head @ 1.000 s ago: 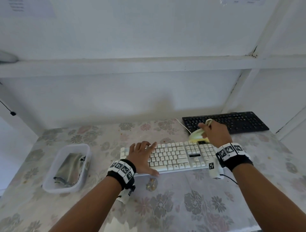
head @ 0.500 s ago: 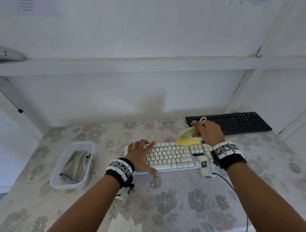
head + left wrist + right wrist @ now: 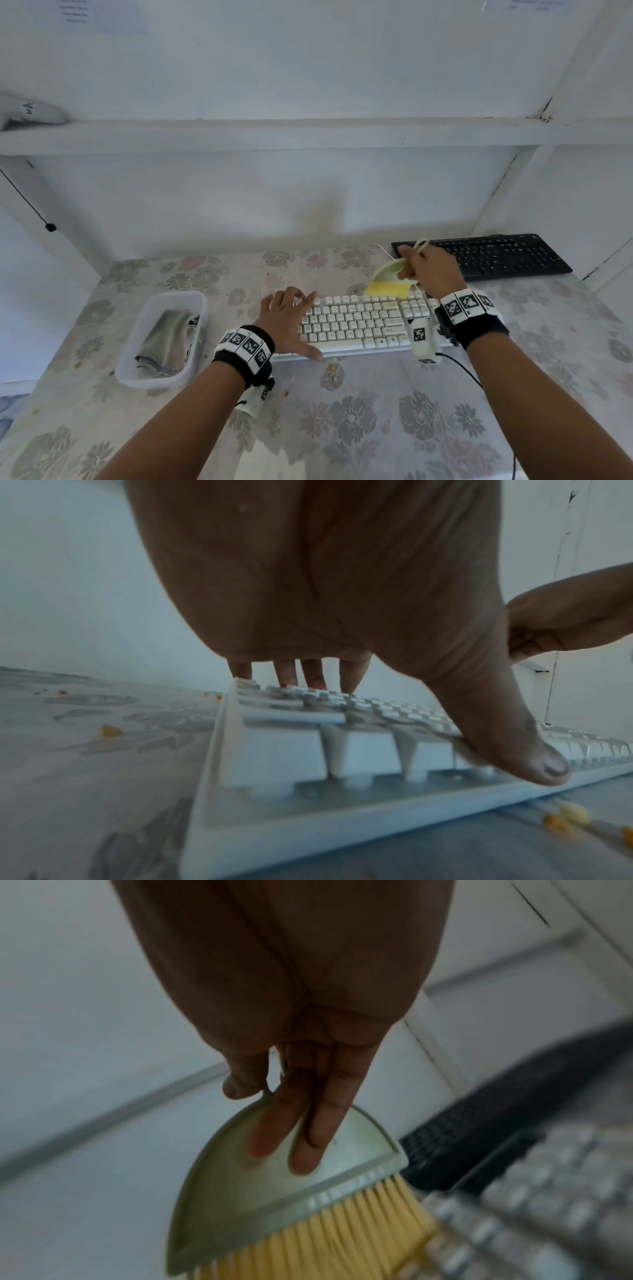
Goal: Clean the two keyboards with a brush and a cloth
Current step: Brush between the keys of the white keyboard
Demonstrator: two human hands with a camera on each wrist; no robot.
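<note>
A white keyboard (image 3: 363,323) lies across the middle of the flowered table. My left hand (image 3: 286,317) rests spread on its left end, fingertips on the back rows and thumb (image 3: 534,761) on the front edge. My right hand (image 3: 428,270) grips a pale green brush (image 3: 394,274) by its thin handle, two fingers (image 3: 308,1139) flat along the brush (image 3: 274,1191) head. Its yellow bristles (image 3: 387,289) touch the keyboard's back edge, right of centre. A black keyboard (image 3: 496,255) lies at the back right. A grey cloth (image 3: 168,339) sits in a plastic tub.
The clear plastic tub (image 3: 137,342) stands on the table's left side. Small yellow crumbs (image 3: 109,731) lie scattered on the tablecloth around the white keyboard (image 3: 342,750). A white wall and shelf close the back. A thin black cable (image 3: 462,368) runs from my right wrist.
My right hand has tilted the brush and swept it leftward along the white keyboard's back edge. The left hand has stayed on the keyboard's left end.
</note>
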